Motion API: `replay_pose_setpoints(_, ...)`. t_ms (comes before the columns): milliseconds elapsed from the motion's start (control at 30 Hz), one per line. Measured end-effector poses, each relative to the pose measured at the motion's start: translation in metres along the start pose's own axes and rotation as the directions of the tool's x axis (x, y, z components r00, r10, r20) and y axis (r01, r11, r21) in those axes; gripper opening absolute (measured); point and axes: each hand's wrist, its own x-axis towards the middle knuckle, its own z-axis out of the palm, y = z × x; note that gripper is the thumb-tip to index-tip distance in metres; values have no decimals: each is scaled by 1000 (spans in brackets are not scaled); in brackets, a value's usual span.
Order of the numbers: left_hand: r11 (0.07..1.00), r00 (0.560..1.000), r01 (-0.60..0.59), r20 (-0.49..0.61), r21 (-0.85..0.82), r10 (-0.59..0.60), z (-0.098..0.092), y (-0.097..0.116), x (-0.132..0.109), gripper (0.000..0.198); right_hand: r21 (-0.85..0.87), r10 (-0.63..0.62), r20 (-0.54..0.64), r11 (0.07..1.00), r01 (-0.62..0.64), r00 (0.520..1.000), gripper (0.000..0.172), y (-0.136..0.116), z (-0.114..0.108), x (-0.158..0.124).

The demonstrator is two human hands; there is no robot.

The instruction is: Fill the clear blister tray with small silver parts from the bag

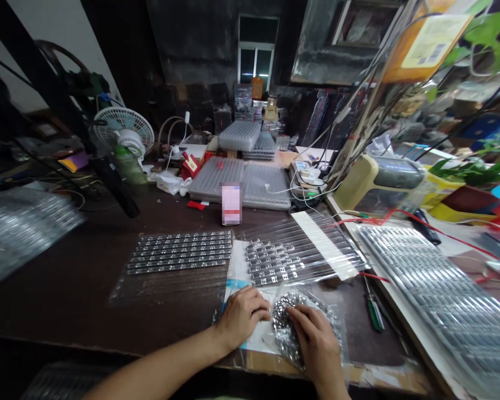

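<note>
My left hand (241,316) lies on a white sheet (254,341), its fingertips at the edge of a clear plastic bag of shiny metal pieces (285,316). My right hand (312,339) sits on top of that bag, fingers curled over it, hiding part of the contents. Farther ahead on the dark bench, rows of small metal parts lie in a clear plastic sheet (179,253). Beside them is a ribbed clear tray with more rows of these parts (291,255), and a white strip (325,244) crosses it.
A green-handled screwdriver (374,310) lies right of my right hand. A large ribbed clear tray (441,289) fills the right side, and red wires (412,222) run above it. Stacked clear trays (241,180), a white fan (124,130) and a blurred box (231,203) stand beyond.
</note>
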Motion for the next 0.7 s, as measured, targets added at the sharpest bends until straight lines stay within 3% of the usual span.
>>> replay_pose_setpoints(133,999,998,21,-60,-49,-24,-12,-2,5,12,2,0,18,1000,0,1000,23,-6,-1,5)
replay_pose_setpoints(267,988,963,116,-253,101,-88,-55,-30,10,14,41,16,90,999,-20,996,24,-25,8,14)
replay_pose_setpoints(400,925,929,233,-350,299,-120,-91,-59,14,8,45,44,133,998,-50,990,28,-39,22,22)
replay_pose_setpoints(700,899,965,183,-249,398,-86,-79,-58,44,5,6,32,188,999,-34,982,17,-39,35,20)
